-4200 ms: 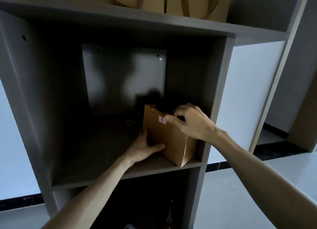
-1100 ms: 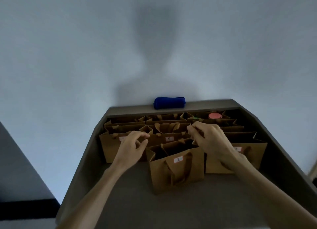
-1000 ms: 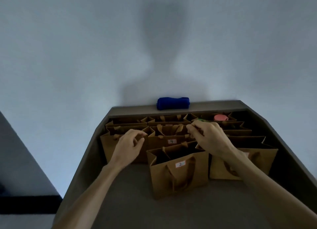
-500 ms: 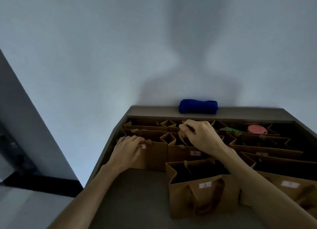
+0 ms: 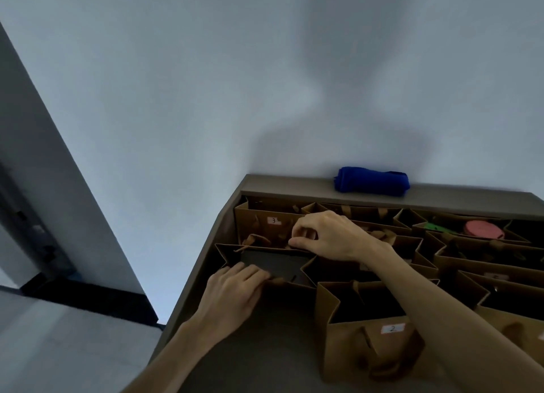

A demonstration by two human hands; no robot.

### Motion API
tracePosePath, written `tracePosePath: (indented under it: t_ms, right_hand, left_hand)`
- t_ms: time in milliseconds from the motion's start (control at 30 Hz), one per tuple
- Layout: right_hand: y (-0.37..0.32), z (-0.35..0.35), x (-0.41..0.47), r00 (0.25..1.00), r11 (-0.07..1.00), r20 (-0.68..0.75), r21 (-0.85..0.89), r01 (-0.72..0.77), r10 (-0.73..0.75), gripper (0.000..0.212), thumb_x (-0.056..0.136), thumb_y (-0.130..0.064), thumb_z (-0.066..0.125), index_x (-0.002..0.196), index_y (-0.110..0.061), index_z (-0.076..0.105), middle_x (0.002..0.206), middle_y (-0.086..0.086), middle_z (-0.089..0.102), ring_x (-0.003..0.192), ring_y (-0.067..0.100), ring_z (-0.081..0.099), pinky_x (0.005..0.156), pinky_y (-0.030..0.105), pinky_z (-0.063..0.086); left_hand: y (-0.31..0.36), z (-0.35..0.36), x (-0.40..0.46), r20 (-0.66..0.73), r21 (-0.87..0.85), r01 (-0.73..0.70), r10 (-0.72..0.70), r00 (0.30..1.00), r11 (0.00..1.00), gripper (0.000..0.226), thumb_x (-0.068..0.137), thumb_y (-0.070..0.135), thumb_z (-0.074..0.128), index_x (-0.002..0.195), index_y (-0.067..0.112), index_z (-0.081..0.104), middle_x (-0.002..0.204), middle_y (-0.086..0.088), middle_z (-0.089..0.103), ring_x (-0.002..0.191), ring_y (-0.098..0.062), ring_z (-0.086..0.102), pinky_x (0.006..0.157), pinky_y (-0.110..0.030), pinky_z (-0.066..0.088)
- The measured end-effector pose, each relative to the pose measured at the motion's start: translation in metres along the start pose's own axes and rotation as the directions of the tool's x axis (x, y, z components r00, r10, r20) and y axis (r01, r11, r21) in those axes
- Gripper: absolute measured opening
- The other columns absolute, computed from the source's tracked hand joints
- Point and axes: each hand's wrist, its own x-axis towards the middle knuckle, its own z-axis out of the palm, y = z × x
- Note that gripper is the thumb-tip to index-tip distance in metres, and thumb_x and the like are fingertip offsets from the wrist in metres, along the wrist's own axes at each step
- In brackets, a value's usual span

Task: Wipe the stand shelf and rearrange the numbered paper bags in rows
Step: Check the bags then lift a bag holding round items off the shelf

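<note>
Both hands hold an open bag [image 5: 273,264] near the shelf's [image 5: 256,348] left edge: left hand [image 5: 235,292] on its near rim, right hand [image 5: 326,236] pinching its far rim.

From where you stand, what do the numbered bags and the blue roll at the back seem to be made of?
Numbered bags: brown kraft paper, matte, judging by the sharp creased folds and stiff open mouths. Blue roll: probably soft cloth, matte; its rounded, slightly wrinkled shape suggests a rolled wiping towel, though the weave is too small to see.

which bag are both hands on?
The open bag at the row's left end, just in front of bag 3: left hand on its near rim, right hand pinching its far rim.
</note>
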Motion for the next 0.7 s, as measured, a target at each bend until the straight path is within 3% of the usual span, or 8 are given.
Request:
tracePosePath:
  t_ms: [167,300,533,700]
  right_hand:
    - [0.003,0.0,0.006,1.0,1.0,-0.001,0.003,0.002,-0.002,0.023,0.096,-0.042,0.056,0.111,-0.027,0.066,0.107,-0.007,0.066,0.094,0.003,0.06,0.084,0.03,0.054]
    - [0.008,-0.005,0.005,0.999,0.999,-0.042,0.052,-0.011,0.013,0.02,0.097,-0.037,0.055,0.108,-0.026,0.067,0.103,-0.01,0.065,0.093,0.002,0.06,0.085,0.031,0.053]
    - [0.021,-0.01,-0.006,0.992,0.997,-0.092,0.02,-0.079,0.081,0.017,0.098,-0.036,0.054,0.107,-0.028,0.066,0.099,-0.014,0.063,0.089,0.001,0.059,0.084,0.032,0.053]
    - [0.027,-0.015,-0.004,0.978,0.989,-0.147,0.032,-0.143,0.147,0.02,0.097,-0.035,0.055,0.111,-0.025,0.066,0.106,-0.007,0.067,0.092,0.005,0.061,0.085,0.034,0.055]
  left_hand:
    - [-0.01,0.004,0.008,-0.029,0.009,0.008,-0.008,1.0,1.0,0.028,0.083,0.028,0.07,0.11,0.03,0.064,0.101,0.013,0.069,0.085,-0.005,0.065,0.068,-0.019,0.048]
    - [-0.023,0.005,0.032,-0.058,-0.02,0.041,-0.042,0.997,0.999,0.026,0.095,0.039,0.044,0.111,0.03,0.063,0.099,0.013,0.069,0.085,-0.006,0.065,0.073,-0.021,0.047]
    - [-0.039,0.002,0.07,0.078,-0.13,0.087,-0.078,0.994,0.988,0.025,0.092,0.045,0.056,0.115,0.036,0.059,0.107,0.017,0.066,0.099,-0.001,0.06,0.086,-0.026,0.051]
    - [-0.04,-0.011,0.103,0.016,-0.372,0.195,-0.204,0.979,0.908,0.021,0.096,0.04,0.052,0.11,0.03,0.065,0.1,0.016,0.066,0.088,0.002,0.06,0.074,-0.022,0.053]
